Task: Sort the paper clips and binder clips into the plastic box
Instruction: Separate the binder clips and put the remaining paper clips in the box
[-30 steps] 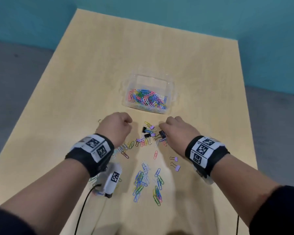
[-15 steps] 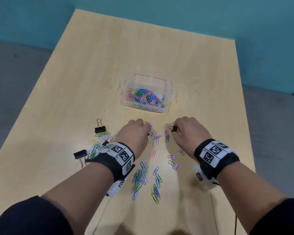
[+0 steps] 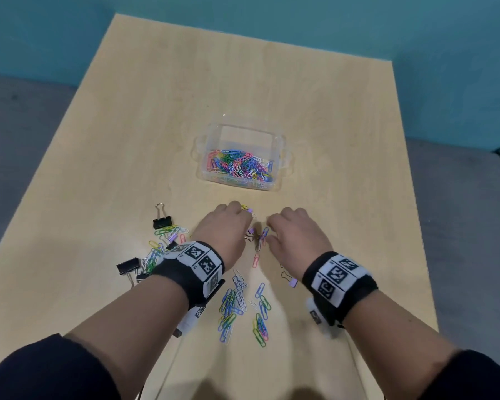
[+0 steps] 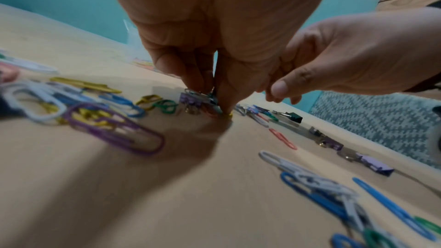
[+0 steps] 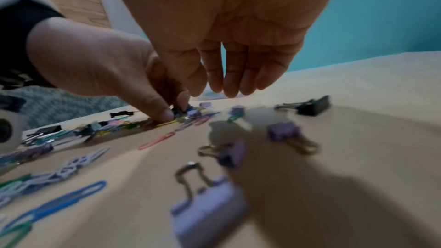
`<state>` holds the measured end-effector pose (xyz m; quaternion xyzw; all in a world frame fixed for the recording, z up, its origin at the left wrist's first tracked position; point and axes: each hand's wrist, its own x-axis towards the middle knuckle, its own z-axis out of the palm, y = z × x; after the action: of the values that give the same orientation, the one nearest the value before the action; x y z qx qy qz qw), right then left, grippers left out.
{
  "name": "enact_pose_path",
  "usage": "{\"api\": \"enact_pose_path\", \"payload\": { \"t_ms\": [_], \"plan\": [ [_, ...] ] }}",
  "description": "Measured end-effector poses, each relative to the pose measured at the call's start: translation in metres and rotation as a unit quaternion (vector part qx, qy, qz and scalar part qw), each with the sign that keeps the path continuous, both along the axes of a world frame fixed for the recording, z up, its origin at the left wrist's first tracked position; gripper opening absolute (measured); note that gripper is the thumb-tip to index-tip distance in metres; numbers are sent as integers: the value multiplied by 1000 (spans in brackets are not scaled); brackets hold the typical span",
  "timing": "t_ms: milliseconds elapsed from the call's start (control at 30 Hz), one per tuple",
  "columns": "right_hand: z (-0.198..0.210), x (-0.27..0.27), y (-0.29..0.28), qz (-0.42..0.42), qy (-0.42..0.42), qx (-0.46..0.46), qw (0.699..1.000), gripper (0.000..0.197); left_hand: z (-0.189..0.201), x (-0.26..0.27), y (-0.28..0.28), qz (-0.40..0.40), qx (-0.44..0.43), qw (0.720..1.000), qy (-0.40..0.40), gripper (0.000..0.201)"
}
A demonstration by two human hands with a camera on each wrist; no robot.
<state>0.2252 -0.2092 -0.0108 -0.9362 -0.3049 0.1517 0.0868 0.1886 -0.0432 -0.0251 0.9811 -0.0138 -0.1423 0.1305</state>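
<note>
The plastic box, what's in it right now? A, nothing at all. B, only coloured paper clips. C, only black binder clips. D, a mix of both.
B: the head view shows the plastic box holding a heap of coloured paper clips, with no binder clip visible among them, while black binder clips lie on the table.

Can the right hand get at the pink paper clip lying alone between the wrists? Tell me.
Probably yes. The pink paper clip lies flat on bare table, apart from other clips, just inside the right hand, whose fingers hang loose and hold nothing. Nothing covers it.
</note>
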Motion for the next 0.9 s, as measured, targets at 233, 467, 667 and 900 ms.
{"api": "enact_pose_path", "payload": {
  "t_ms": [233,467,667,900],
  "plan": [
    [-7,2,39,48,-5,-37,998,15,6,-20,10,104,-147,983,-42,8],
    [-5,0,50,63,16,-57,996,17,19,-50,87,369,-192,905,-93,9],
    [4,20,13,-111,29,-22,993,11,5,-64,144,403,-101,909,-37,5],
    [4,12,-20,-94,-11,-41,995,21,15,-62,115,301,-42,943,-133,18]
  ]
}}
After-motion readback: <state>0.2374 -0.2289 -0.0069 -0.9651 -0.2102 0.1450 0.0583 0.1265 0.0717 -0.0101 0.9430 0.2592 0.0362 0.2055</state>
